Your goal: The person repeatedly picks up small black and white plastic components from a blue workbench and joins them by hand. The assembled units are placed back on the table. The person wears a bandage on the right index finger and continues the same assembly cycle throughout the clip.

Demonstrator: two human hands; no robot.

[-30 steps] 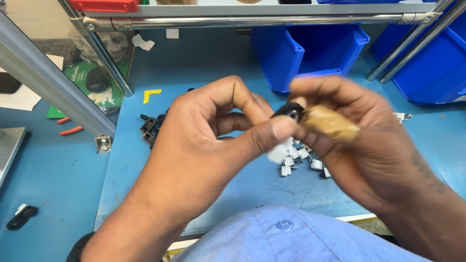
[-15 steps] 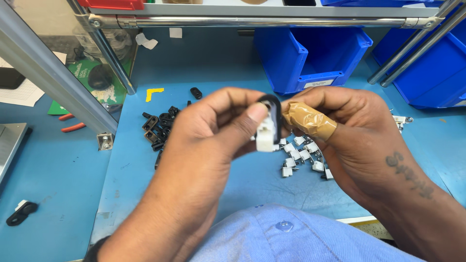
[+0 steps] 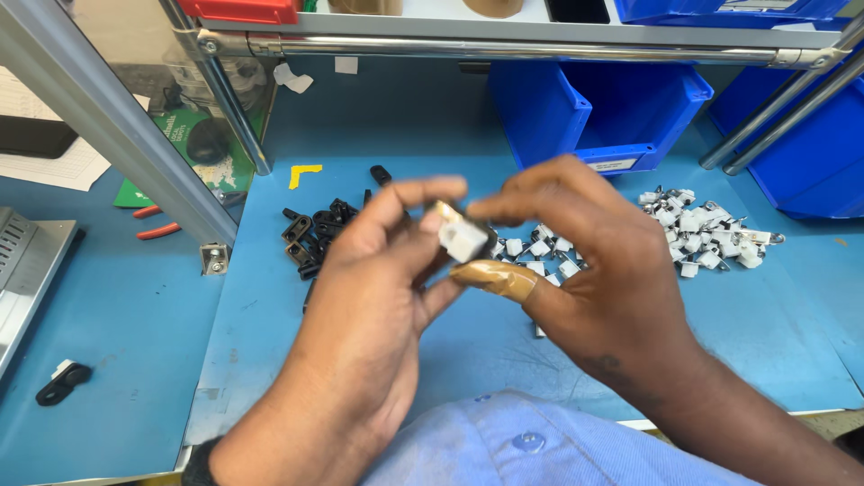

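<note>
A small white clip (image 3: 463, 240) is pinched above a blue table (image 3: 486, 337) between the left hand (image 3: 378, 297), thumb and forefinger closed on it, and the right hand (image 3: 585, 261), whose taped finger (image 3: 499, 279) props it from below. Behind lie one heap of black parts (image 3: 315, 232), two heaps of white clips (image 3: 706, 229), and two blue bins (image 3: 598, 112).

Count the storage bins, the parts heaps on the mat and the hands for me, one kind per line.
Blue bins: 2
Heaps of small parts, black and white: 2
Hands, left hand and right hand, together holding one small white part: 2
Total: 6
</note>
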